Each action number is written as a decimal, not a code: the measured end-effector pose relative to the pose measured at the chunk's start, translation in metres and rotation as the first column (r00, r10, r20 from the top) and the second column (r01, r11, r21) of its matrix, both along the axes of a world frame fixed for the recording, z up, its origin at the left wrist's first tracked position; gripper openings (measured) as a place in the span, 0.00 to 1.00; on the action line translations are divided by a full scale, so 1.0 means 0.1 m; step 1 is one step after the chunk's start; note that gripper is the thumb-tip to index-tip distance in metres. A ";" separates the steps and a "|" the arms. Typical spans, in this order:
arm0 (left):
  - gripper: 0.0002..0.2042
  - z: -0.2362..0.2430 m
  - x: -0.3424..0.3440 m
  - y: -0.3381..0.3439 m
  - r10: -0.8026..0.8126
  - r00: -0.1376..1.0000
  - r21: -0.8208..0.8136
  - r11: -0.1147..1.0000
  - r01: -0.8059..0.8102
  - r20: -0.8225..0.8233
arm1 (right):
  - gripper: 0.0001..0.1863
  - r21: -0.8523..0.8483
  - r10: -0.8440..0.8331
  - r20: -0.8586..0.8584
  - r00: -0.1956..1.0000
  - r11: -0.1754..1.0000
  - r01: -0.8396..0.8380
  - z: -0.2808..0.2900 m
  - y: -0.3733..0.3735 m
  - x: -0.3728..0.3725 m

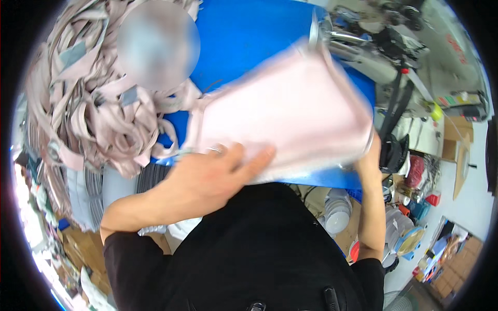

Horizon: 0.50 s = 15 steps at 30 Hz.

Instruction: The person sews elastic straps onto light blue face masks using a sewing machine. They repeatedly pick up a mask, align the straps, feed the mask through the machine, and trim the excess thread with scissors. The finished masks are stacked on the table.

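A pale pink panel (290, 103), roughly four-sided with a raised border, is tilted above the blue tabletop and smeared by motion. At its near left edge, my left hand (212, 173) grips the border with the thumb lying over the top face. My right hand (367, 154) holds the right corner, its fingers mostly hidden behind the panel. The panel's far corner lies close to a metal machine part (321, 31). To the left is a large tangled heap of pink strips (124, 124), its nearest strips close to the panel's left edge.
The blue tabletop (244, 31) shows beyond the panel. A sewing-type machine (384, 46) with cables stands at the right. Grey stacked sheets (85, 186) lie under the strip heap. Below the table's right edge is a stack of white round items (337, 212).
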State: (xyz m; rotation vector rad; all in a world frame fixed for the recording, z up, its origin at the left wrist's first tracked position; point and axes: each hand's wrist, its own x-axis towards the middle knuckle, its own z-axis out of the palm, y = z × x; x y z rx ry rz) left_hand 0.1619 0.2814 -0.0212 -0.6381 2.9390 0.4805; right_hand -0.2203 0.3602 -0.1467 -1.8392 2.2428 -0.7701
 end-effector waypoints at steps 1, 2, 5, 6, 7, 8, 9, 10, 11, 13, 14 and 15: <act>0.35 -0.25 -0.01 0.07 -0.037 0.999 0.059 0.998 0.037 -0.012 | 0.33 0.104 -0.062 0.024 0.998 0.993 0.059 0.07 0.00 0.03; 0.31 -0.60 0.02 0.15 -0.041 0.999 0.057 0.998 0.041 -0.015 | 0.34 0.146 -0.060 -0.034 0.998 0.987 0.064 0.15 -0.01 0.09; 0.29 -1.24 0.07 0.19 -0.024 0.992 -0.011 1.000 0.023 -0.127 | 0.30 0.147 -0.023 -0.051 0.998 0.989 0.031 0.13 -0.04 0.14; 0.28 -1.20 0.07 0.20 0.000 0.984 0.026 1.000 0.004 -0.179 | 0.29 0.073 0.023 -0.120 0.993 0.997 -0.014 0.12 -0.06 0.14; 0.27 -1.11 0.09 0.20 0.039 0.973 0.055 0.998 -0.028 -0.227 | 0.28 -0.007 0.076 -0.186 0.980 0.997 -0.079 0.09 -0.12 0.16; 0.26 -1.07 0.11 0.22 0.085 0.958 0.084 0.994 -0.064 -0.274 | 0.27 -0.050 0.088 -0.189 0.978 0.994 -0.099 0.11 -0.15 0.18; 0.26 -1.07 0.18 0.28 0.079 0.932 0.058 0.996 -0.062 -0.355 | 0.26 -0.094 0.119 -0.176 0.977 0.986 -0.137 0.15 -0.20 0.26; 0.25 -1.10 0.27 0.34 0.071 0.901 0.031 0.997 -0.064 -0.429 | 0.26 -0.114 0.098 0.035 0.995 0.989 -0.094 0.20 -0.25 0.44; 0.25 -1.13 0.40 0.42 0.063 0.865 0.001 0.997 -0.071 -0.498 | 0.25 -0.145 0.160 0.031 0.987 0.977 -0.154 0.22 -0.30 0.58; 0.17 -1.19 0.83 0.49 0.157 0.810 -0.104 0.960 -0.259 -0.566 | 0.24 -0.143 0.270 -0.007 0.963 0.953 -0.268 0.33 -0.37 0.90; 0.13 -1.25 1.15 0.53 0.242 0.782 -0.134 0.915 -0.381 -0.574 | 0.23 -0.151 0.316 0.016 0.949 0.939 -0.310 0.33 -0.40 1.04; 0.10 -1.17 1.41 0.59 0.419 0.726 -0.121 0.818 -0.562 -0.545 | 0.23 -0.160 0.359 0.032 0.933 0.923 -0.350 0.34 -0.42 1.16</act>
